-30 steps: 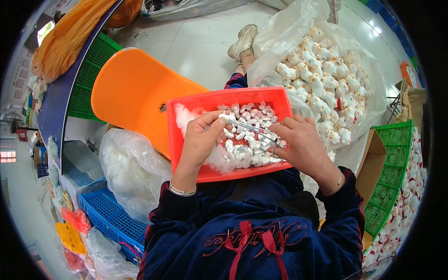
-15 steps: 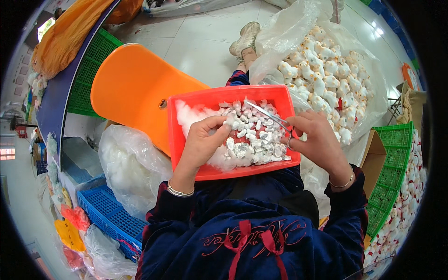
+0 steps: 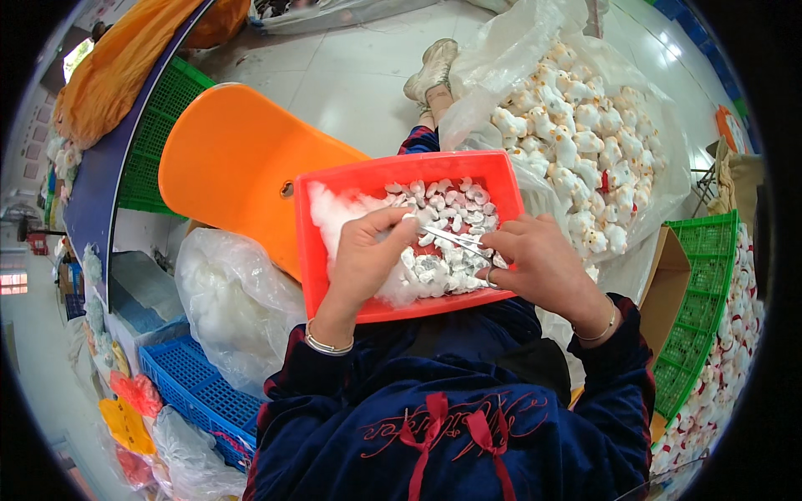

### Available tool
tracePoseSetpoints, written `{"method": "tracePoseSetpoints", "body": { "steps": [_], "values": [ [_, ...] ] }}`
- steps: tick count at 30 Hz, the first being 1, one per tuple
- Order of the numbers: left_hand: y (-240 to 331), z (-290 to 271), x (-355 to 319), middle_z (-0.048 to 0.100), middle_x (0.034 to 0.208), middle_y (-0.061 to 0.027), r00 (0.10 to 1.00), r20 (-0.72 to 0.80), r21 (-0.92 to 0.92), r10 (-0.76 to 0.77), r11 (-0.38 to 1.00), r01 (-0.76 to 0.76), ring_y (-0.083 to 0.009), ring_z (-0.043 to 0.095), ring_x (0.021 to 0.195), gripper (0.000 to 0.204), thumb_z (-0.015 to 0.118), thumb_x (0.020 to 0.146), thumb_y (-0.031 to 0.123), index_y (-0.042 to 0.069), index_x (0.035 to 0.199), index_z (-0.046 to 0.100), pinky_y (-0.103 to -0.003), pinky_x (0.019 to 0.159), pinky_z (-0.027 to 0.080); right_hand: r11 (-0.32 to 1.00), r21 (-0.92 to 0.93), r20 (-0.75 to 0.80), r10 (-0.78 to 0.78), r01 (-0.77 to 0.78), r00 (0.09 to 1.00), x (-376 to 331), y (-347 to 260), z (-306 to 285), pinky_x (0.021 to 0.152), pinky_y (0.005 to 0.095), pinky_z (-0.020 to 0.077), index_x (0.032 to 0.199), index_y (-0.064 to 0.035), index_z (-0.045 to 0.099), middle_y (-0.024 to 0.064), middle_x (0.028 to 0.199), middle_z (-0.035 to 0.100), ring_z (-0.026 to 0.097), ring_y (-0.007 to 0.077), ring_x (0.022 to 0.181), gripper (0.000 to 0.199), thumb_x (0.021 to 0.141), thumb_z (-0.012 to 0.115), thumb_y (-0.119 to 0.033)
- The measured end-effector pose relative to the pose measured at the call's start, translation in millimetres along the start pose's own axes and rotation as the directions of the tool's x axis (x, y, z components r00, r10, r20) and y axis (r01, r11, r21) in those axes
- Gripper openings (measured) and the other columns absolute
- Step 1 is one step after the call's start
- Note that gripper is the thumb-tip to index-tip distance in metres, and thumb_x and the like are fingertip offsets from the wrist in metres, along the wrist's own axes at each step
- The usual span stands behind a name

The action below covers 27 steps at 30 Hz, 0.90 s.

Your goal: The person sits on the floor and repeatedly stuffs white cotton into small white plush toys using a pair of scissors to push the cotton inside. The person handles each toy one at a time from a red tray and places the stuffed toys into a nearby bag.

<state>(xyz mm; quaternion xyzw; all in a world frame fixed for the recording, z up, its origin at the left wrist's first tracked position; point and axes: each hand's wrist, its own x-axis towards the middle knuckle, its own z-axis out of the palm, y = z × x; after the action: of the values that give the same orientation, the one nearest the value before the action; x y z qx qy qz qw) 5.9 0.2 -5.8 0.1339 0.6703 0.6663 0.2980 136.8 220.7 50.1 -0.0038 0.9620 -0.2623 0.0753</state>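
Note:
A red plastic tray [image 3: 334, 275] rests on my lap, holding white stuffing fluff [image 3: 334, 213] on its left side and several small white pieces [image 3: 447, 204] on the right. My left hand [image 3: 368, 255] is inside the tray, fingers pinched on a small white piece. My right hand [image 3: 539, 263] is at the tray's right edge and grips metal tweezers [image 3: 455, 240], whose tips point left to the piece in my left fingers.
An orange plastic chair [image 3: 230, 163] stands left of the tray. A clear bag of small white toy figures [image 3: 576, 142] lies at the right, a bag of white fluff [image 3: 230, 301] at the left. Green crates [image 3: 697, 309] and a blue crate [image 3: 192, 392] stand around.
Both hands have shifted slightly within the tray. The tweezers have swung from pointing up-left over the pieces to lying nearly level, tips at my left fingers.

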Motion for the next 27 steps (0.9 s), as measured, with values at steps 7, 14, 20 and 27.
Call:
{"method": "tracePoseSetpoints", "body": {
  "steps": [7, 14, 20, 27],
  "values": [
    [11, 1, 0, 0.067, 0.082, 0.0005, 0.999, 0.027, -0.069, -0.032, 0.997, 0.034, -0.0034, 0.053, 0.065, 0.021, 0.069, 0.097, 0.011, 0.000, 0.114, 0.075, -0.019, 0.058, 0.041, 0.981, 0.196, -0.010, 0.000, 0.001, 1.000, 2, 6, 10, 0.088, 0.0437, 0.0464, 0.113, -0.0082, 0.070, 0.0111, 0.100, 0.068, 0.063, 0.0321, 0.101, 0.040, 0.077, 0.080, -0.021],
    [5, -9, 1, 0.067, 0.087, 0.0019, 1.000, 0.010, -0.142, 0.016, 0.990, -0.015, -0.0021, 0.053, 0.068, 0.024, 0.069, 0.097, 0.008, -0.001, 0.119, 0.073, -0.018, 0.059, 0.043, 0.993, 0.095, -0.186, -0.058, 0.076, 0.981, -1, 10, -3, 0.090, 0.0429, 0.0442, 0.118, -0.0071, 0.069, 0.0117, 0.110, 0.064, 0.058, 0.0327, 0.105, 0.054, 0.073, 0.087, -0.029],
    [8, -8, 1, 0.068, 0.093, 0.0011, 0.999, 0.007, -0.109, 0.052, 0.993, -0.051, -0.0028, 0.056, 0.075, 0.025, 0.067, 0.097, 0.006, -0.002, 0.121, 0.072, -0.019, 0.065, 0.046, 0.996, 0.065, -0.138, -0.054, 0.064, 0.989, 1, 9, 3, 0.085, 0.0427, 0.0411, 0.116, -0.0116, 0.072, 0.0078, 0.103, 0.067, 0.060, 0.0282, 0.102, 0.046, 0.076, 0.085, -0.030],
    [8, 6, -2, 0.070, 0.099, -0.0005, 0.995, 0.005, 0.022, 0.097, 0.995, -0.097, -0.0047, 0.061, 0.087, 0.025, 0.067, 0.097, 0.005, -0.003, 0.120, 0.071, -0.021, 0.077, 0.050, 0.998, 0.057, -0.090, -0.021, 0.026, 0.996, 0, 3, -2, 0.075, 0.0424, 0.0411, 0.112, -0.0119, 0.075, 0.0066, 0.084, 0.068, 0.065, 0.0273, 0.085, 0.036, 0.080, 0.083, -0.027]
  ]
}}
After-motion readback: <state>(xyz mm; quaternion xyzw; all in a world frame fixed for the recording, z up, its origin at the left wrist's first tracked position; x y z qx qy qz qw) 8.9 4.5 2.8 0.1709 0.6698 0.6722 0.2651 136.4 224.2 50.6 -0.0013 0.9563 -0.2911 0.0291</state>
